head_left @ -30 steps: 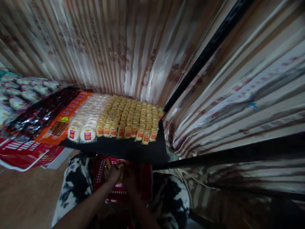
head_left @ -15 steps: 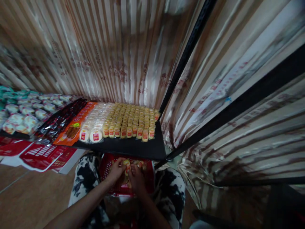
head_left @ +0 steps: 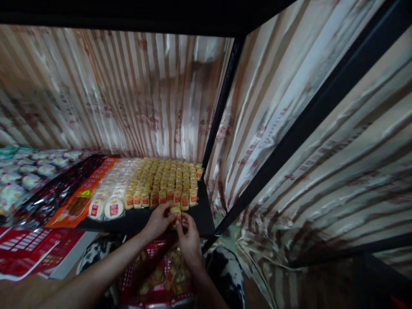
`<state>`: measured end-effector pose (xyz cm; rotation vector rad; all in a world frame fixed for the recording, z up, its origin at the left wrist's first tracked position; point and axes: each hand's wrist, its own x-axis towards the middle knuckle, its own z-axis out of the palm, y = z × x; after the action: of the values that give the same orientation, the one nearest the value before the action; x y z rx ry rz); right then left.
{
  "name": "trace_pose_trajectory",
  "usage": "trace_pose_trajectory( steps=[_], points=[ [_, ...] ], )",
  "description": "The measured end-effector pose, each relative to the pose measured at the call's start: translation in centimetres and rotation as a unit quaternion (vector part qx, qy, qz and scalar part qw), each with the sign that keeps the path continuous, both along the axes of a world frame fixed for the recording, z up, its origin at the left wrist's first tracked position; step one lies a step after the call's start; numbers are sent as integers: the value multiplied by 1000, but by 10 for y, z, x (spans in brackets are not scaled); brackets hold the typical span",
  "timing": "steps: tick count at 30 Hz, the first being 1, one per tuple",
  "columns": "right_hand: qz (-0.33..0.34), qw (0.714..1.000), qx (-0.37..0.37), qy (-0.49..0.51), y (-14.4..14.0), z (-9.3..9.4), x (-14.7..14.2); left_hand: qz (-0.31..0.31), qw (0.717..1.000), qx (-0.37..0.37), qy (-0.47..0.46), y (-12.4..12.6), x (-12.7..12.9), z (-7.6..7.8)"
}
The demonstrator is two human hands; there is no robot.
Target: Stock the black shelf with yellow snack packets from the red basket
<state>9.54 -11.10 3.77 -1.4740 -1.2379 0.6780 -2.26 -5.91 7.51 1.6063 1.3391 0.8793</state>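
Between the fingertips of my left hand (head_left: 160,221) and my right hand (head_left: 189,236) is a small yellow wrapped snack (head_left: 175,212) with a red label. Both hands pinch it, one at each side, just over the front edge of the black shelf (head_left: 141,216). Behind it, rows of the same yellow snack packs (head_left: 164,180) stand close together on the shelf. Below my wrists sits a red basket (head_left: 128,274) with more wrapped packs (head_left: 175,270) lying loose in it, partly covered by my forearms.
Left of the rows are round white packs (head_left: 113,209), an orange packet (head_left: 75,206), dark shiny packets (head_left: 61,184) and white wrapped items (head_left: 30,180). Another red basket (head_left: 25,249) stands at lower left. A black post (head_left: 222,103) and striped curtain (head_left: 154,94) bound the shelf; a black board (head_left: 128,15) hangs overhead.
Both hands have risen out of the red basket to the shelf's front edge, bringing the yellow snack with them. The view has tilted upward and the overhead board has come into sight.
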Motion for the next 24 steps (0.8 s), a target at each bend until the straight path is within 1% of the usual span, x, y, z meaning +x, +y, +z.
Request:
trace_pose_trajectory(
  steps=[5, 9, 13, 18, 21, 24],
  points=[
    [-47, 997, 66, -8, 36, 12, 24, -37, 998, 49, 19, 43, 33, 25],
    [-75, 995, 69, -10, 64, 19, 44, -59, 994, 81, 31, 75, 60, 40],
    [-100, 992, 82, -11, 87, 17, 62, -54, 992, 101, 45, 99, 86, 51],
    [-130, 987, 88, -10, 105, 2, 78, -51, 989, 120, 66, 131, 112, 56],
    [-148, 986, 78, -12, 113, -8, 84, -43, 985, 140, 90, 154, 125, 53],
    [-147, 987, 59, -21, 120, -18, 85, -48, 978, 161, 122, 175, 138, 46]
  ],
)
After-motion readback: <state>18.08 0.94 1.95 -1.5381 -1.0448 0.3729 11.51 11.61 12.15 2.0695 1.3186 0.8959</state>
